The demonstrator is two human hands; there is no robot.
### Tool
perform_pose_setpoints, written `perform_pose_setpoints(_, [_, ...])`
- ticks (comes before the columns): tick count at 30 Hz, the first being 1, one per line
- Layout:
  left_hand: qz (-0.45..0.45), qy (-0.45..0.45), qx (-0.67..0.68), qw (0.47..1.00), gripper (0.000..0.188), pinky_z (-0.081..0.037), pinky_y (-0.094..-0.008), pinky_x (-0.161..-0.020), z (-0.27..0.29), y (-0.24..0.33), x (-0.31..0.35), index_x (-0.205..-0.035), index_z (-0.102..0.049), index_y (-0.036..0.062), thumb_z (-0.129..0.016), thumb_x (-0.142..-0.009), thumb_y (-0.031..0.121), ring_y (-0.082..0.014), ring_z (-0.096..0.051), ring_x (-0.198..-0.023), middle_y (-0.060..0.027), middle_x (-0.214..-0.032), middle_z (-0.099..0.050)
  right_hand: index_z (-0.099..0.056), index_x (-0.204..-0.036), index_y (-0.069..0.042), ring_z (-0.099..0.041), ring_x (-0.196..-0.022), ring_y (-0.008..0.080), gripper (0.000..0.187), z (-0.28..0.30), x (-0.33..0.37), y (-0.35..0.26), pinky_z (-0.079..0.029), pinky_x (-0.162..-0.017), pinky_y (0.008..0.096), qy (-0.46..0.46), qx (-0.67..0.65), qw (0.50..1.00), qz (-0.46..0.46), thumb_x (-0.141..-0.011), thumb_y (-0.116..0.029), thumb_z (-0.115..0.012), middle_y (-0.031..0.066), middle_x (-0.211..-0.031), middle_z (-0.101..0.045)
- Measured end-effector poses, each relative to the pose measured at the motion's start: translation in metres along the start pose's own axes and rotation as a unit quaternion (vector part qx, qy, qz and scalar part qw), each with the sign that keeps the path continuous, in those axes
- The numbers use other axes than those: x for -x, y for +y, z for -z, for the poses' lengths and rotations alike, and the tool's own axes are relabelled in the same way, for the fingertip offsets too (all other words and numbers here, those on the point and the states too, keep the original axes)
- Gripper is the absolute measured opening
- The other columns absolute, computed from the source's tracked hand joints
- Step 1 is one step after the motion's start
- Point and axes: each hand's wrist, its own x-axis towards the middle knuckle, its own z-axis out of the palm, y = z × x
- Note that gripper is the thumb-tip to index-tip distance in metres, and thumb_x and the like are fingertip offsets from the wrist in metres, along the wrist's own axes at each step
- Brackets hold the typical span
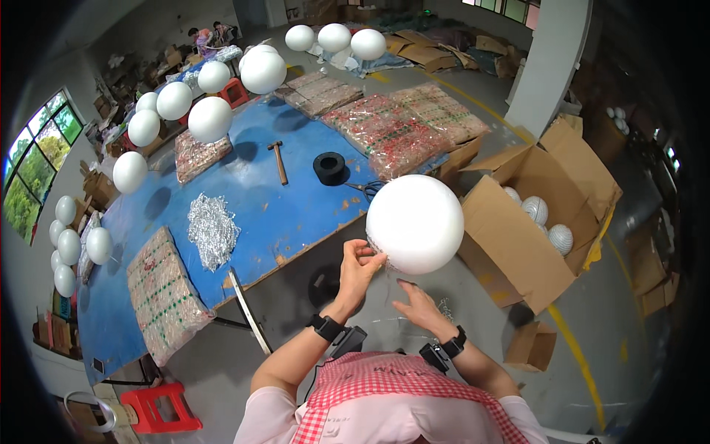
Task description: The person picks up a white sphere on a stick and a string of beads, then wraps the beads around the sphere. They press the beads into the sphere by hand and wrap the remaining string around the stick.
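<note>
A large white ball (415, 223), smooth and round, is in front of me just off the table's near edge. My left hand (357, 272) is at its lower left side, thumb and fingers pinched on a thin silver tinsel strand (374, 243) that lies along the ball there. Below the ball is my right hand (421, 305), index finger and thumb apart, with nothing visible between them. Glittery strand (445, 308) dangles beside that hand's wrist. What supports the ball is hidden.
The blue table (255, 200) carries a silver tinsel pile (213, 231), hammer (279, 163), black tape roll (330, 169), scissors (364, 189) and wrapped bundles (166, 285). Several white balls (210, 120) stand beyond. An open carton (521, 229) holds wound balls; a red stool (161, 407) stands lower left.
</note>
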Motion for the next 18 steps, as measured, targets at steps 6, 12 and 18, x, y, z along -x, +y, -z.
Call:
perform_pose_setpoints(6, [0.008,-0.041,-0.007,0.999,0.058,-0.05,-0.0285,-0.077,0.005,0.0,-0.008,-0.115,-0.039,-0.0002,-0.076,-0.075,0.018,-0.0166,-0.057,-0.089,-0.0125,-0.102,-0.053,-0.054,-0.117,0.002,-0.055,-0.111,0.0286,0.043,-0.046,-0.038,0.007,-0.042,-0.095,0.0383,0.148,-0.114,0.978,0.096,-0.083,-0.022,-0.063,0.0172,-0.116,-0.059])
perform_pose_setpoints(12, [-0.022,-0.05,-0.043,0.998,0.06,-0.05,-0.0301,-0.079,0.016,-0.009,-0.021,-0.112,-0.04,0.0011,-0.08,-0.072,0.024,-0.0181,-0.055,-0.091,-0.0109,-0.1,-0.054,-0.063,-0.09,0.002,-0.06,-0.084,0.0112,0.018,0.013,0.001,-0.034,-0.047,-0.078,0.0254,-0.042,-0.369,0.928,-0.02,-0.092,-0.013,-0.053,0.0073,-0.089,-0.065])
perform_pose_setpoints(18, [-0.048,-0.064,-0.08,0.994,0.062,-0.049,-0.0327,-0.082,0.017,-0.01,-0.023,-0.112,-0.04,0.001,-0.08,-0.071,0.024,-0.0203,-0.053,-0.097,-0.0124,-0.109,-0.05,-0.064,-0.087,-0.001,-0.05,-0.055,0.0042,0.017,0.048,0.038,-0.068,-0.041,-0.051,0.021,0.05,-0.321,0.946,-0.014,-0.09,-0.016,-0.057,-0.0014,-0.062,-0.058])
